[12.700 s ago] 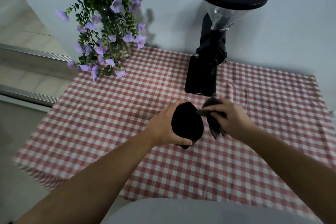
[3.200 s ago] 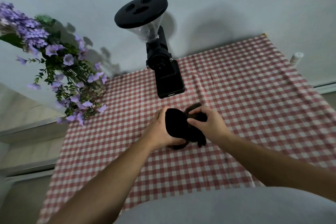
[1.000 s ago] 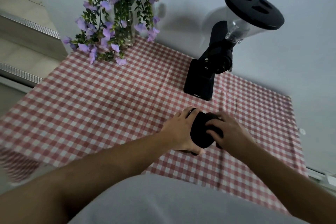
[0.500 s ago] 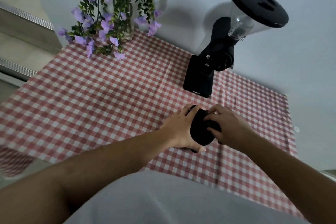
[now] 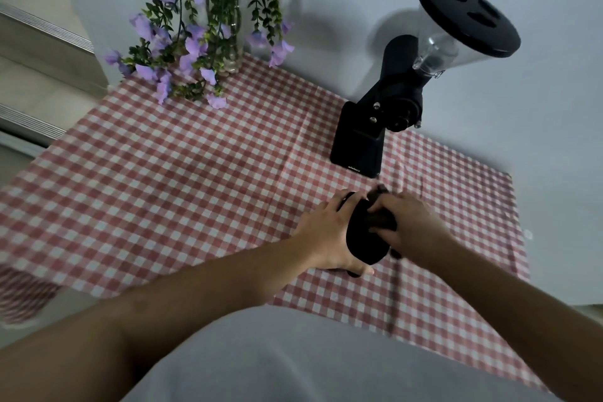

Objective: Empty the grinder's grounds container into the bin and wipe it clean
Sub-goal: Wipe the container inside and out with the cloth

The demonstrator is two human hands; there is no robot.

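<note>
The black grounds container [image 5: 363, 243] is held just above the checked tablecloth, a little in front of the black grinder [image 5: 385, 114]. My left hand [image 5: 326, 232] wraps around its left side. My right hand [image 5: 409, 225] presses a dark cloth [image 5: 380, 219] into the container's mouth, fingers curled over it. Most of the cloth is hidden under my fingers. The bin is not in view.
The grinder, with its clear hopper [image 5: 456, 29] and black lid, stands against the white wall. A glass vase of purple flowers [image 5: 215, 19] stands at the table's back left. The red-and-white tablecloth [image 5: 163, 179] hangs over the left edge.
My head has shifted, so the view has tilted slightly. My right hand has pushed the cloth further over the container's mouth. My left hand keeps its hold.
</note>
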